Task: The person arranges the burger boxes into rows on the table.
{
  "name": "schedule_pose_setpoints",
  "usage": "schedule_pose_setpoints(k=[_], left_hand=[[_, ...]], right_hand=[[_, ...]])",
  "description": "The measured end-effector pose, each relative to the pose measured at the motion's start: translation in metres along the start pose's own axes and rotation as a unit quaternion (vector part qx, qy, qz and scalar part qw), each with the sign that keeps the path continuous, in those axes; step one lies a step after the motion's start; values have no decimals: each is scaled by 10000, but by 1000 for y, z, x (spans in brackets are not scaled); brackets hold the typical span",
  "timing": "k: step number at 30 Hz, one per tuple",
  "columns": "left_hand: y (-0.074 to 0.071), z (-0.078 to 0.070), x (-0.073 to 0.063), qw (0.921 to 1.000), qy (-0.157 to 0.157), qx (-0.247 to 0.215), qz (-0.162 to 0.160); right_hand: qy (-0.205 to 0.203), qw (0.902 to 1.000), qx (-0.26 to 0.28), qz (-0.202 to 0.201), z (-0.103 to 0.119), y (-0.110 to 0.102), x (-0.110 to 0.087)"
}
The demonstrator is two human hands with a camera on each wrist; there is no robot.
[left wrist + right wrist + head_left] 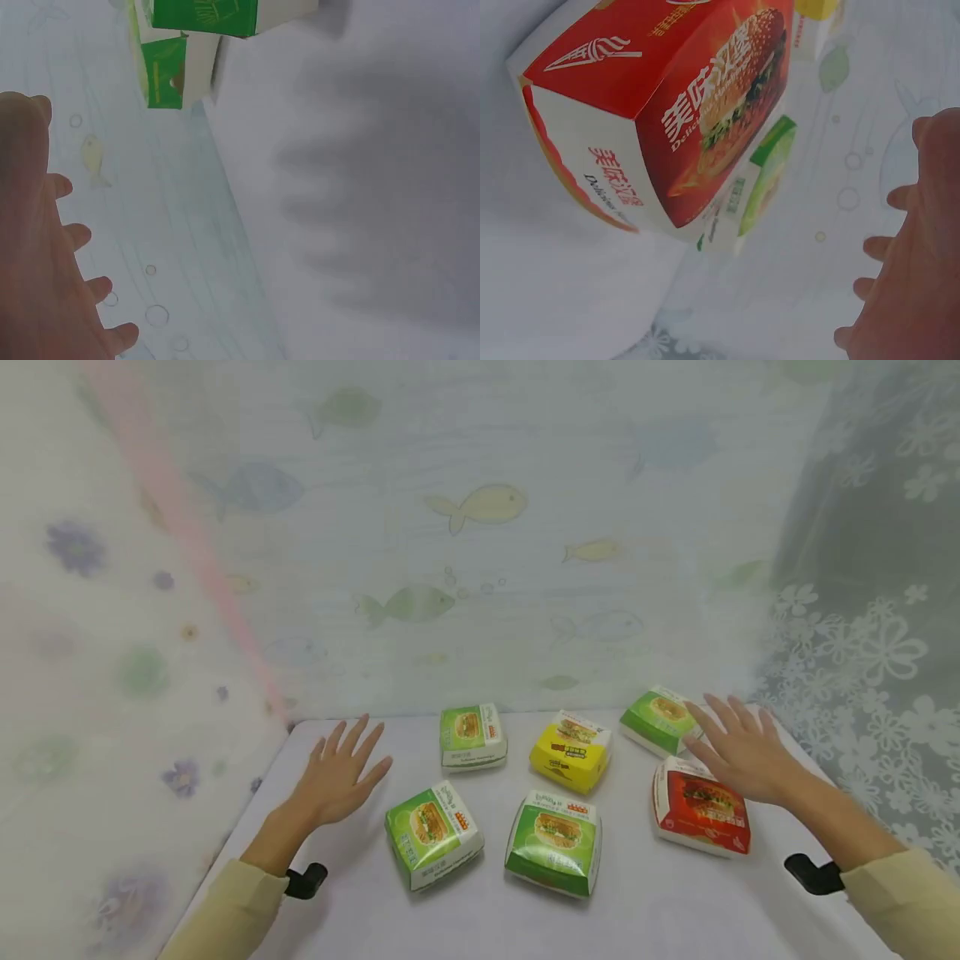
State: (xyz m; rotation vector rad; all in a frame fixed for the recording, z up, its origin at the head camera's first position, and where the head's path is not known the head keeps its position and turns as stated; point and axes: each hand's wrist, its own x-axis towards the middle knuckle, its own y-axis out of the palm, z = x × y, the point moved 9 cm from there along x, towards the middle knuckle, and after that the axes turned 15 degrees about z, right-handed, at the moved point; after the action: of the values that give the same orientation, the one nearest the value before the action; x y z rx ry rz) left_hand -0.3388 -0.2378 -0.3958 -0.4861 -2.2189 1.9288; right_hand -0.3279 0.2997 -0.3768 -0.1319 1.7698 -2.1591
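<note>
My left hand (335, 783) is held over the left part of the white table with its fingers spread, holding nothing. Nearest to it is a green burger box (435, 833), a little to its right. My right hand (742, 750), fingers spread too and holding nothing, overlaps the corner of a red burger box (701, 808) in the head view. In the right wrist view that red box (712, 97) fills the upper left, apart from the fingers. Just behind the right fingertips sits another green burger box (658, 720).
A yellow burger box (572, 752) stands mid-table, with a green box (472, 737) to its left and another green box (555, 843) in front. A fish-patterned curtain (480, 568) hangs along the back edge. Flowered curtains (75, 693) flank both sides.
</note>
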Motion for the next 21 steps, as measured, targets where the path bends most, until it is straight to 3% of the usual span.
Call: schedule_pose_setpoints(k=[8, 17, 21], left_hand=[[-4, -16, 3, 9980, 313, -537, -149], [-9, -20, 10, 9949, 471, -857, -265], [-7, -21, 13, 9939, 420, -1009, -163]], right_hand=[[-209, 9997, 62, -147, 22, -2, 0], [-360, 9991, 150, -191, 42, -2, 6], [-450, 9987, 69, -216, 47, 0, 9]])
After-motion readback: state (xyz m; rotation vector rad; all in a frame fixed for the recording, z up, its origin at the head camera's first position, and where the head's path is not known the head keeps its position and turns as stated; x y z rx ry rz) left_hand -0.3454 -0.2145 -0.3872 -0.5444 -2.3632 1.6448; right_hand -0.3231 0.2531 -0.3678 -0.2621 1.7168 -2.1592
